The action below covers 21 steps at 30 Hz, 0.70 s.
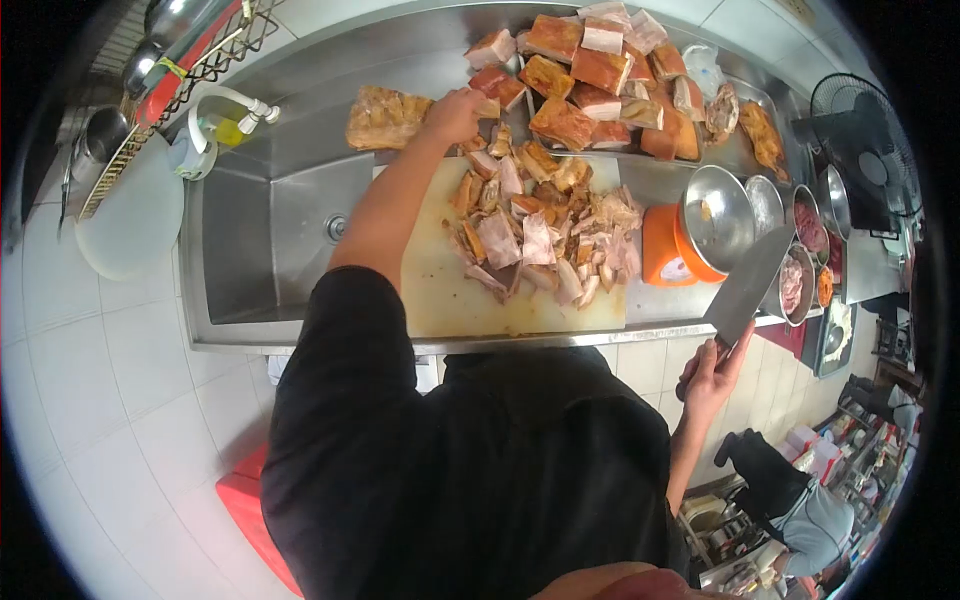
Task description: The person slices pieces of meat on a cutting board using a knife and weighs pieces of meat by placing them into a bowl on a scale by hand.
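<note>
Near the top centre my left hand has its fingers closed on a piece of meat, beside a large slab of meat. Chopped meat pieces lie piled on the cutting board. Behind the board, blocks of browned meat are heaped on a metal tray. My right hand grips the handle of a cleaver, its broad blade raised at the right, in front of the metal bowls.
An orange scale bears a metal bowl. More bowls, a black fan and a crowded work area stand at the right, where another person is visible. A sink and faucet are at the left.
</note>
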### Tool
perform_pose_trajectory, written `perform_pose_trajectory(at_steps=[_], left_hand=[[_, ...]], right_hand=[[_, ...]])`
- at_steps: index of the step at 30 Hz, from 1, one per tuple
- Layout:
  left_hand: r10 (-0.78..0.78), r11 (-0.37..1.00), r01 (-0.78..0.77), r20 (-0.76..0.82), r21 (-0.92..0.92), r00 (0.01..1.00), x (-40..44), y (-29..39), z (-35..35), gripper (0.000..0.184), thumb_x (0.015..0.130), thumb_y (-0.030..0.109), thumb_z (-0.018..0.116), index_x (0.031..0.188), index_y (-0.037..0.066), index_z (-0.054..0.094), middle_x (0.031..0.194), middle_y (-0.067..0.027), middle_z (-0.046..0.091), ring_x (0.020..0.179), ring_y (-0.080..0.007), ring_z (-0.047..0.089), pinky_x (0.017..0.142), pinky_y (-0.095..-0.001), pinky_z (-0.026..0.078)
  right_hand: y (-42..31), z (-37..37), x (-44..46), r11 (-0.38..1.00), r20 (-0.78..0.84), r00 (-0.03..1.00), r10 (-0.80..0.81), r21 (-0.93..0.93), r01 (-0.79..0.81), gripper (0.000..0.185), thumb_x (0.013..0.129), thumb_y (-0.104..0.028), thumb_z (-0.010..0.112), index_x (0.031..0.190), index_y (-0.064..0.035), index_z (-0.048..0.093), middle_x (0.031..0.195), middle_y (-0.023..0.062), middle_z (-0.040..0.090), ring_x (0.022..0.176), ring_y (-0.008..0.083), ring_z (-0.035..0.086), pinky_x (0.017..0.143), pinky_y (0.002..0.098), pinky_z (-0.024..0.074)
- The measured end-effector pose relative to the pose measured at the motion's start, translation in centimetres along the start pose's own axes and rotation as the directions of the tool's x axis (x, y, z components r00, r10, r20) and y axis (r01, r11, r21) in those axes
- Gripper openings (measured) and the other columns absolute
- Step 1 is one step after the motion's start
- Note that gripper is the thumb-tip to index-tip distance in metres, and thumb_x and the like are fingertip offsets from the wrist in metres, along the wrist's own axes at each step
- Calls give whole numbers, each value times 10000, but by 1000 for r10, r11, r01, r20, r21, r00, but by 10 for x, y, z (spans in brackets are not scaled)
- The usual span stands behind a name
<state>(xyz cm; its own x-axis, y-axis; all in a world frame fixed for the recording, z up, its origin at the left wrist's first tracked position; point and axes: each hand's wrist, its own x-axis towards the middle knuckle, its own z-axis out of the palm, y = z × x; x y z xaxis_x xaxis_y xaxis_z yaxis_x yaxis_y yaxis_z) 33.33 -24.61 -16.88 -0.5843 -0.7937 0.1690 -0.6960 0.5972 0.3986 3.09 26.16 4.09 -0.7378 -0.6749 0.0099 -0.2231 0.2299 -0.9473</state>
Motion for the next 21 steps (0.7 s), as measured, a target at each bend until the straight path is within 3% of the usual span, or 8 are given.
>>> perform_pose_trajectory(at_steps=[2,5,8,11,14,17,20,21], left_hand=[[-1,1000,0,-68,-24,998,-9,18,-24,461,809,52,691,1262,127,645,1217,-133,674,1205,-360,616,999,-484,528],[29,992,-24,38,-122,999,-40,59,-61,468,834,106,725,1292,138,637,1281,-117,654,1211,-343,620,991,-477,529],[118,952,-99,49,-291,992,-71,91,-63,557,836,82,731,1377,139,610,1314,-150,626,1205,-385,606,1042,-455,508],[-54,913,105,138,-395,989,-77,90,-69,613,848,143,768,1430,133,576,1372,-153,603,1242,-373,594,1054,-450,504],[-31,934,-18,-131,-356,991,-63,44,-48,574,840,195,778,1383,127,604,1383,-149,599,1227,-367,586,1051,-474,493],[-44,991,0,-318,-136,947,-51,-6,-68,565,843,225,777,1376,129,617,1389,-163,594,1229,-391,581,1059,-489,486],[-140,989,147,-265,7,954,-35,-50,-76,559,847,262,778,1366,117,632,1360,-173,612,1255,-390,572,1062,-496,487],[-124,992,125,-272,-13,954,-26,-46,-75,559,847,271,780,1362,107,634,1348,-177,619,1260,-390,572,1060,-492,491]], right_hand=[[-2,3,5,999,1,999,-45,9,45,735,1055,-18,531,1692,-139,185,775,-16,497,522,40,446,445,218,406],[-9,10,13,998,-4,998,-63,22,63,738,1054,-16,534,1692,-140,186,773,-15,499,518,40,445,443,217,401],[-13,19,22,998,-9,998,-64,28,64,739,1055,-19,542,1692,-138,186,772,-15,500,514,37,437,441,213,396],[-17,28,34,994,9,994,-106,17,105,741,1060,-32,553,1693,-139,183,768,-18,503,518,35,427,444,213,397],[-15,28,45,984,54,983,-174,37,172,737,1061,-27,544,1693,-132,180,770,-18,510,523,32,422,447,213,397],[-23,35,46,983,105,977,-183,20,182,721,1066,-21,527,1690,-110,177,775,-16,515,529,29,417,456,210,398],[-21,44,43,981,119,974,-193,53,187,715,1064,-4,521,1688,-104,186,784,-19,518,535,29,417,462,208,393],[-20,48,42,983,118,976,-185,36,182,711,1062,6,522,1687,-108,201,794,-23,517,546,27,415,468,205,381]])
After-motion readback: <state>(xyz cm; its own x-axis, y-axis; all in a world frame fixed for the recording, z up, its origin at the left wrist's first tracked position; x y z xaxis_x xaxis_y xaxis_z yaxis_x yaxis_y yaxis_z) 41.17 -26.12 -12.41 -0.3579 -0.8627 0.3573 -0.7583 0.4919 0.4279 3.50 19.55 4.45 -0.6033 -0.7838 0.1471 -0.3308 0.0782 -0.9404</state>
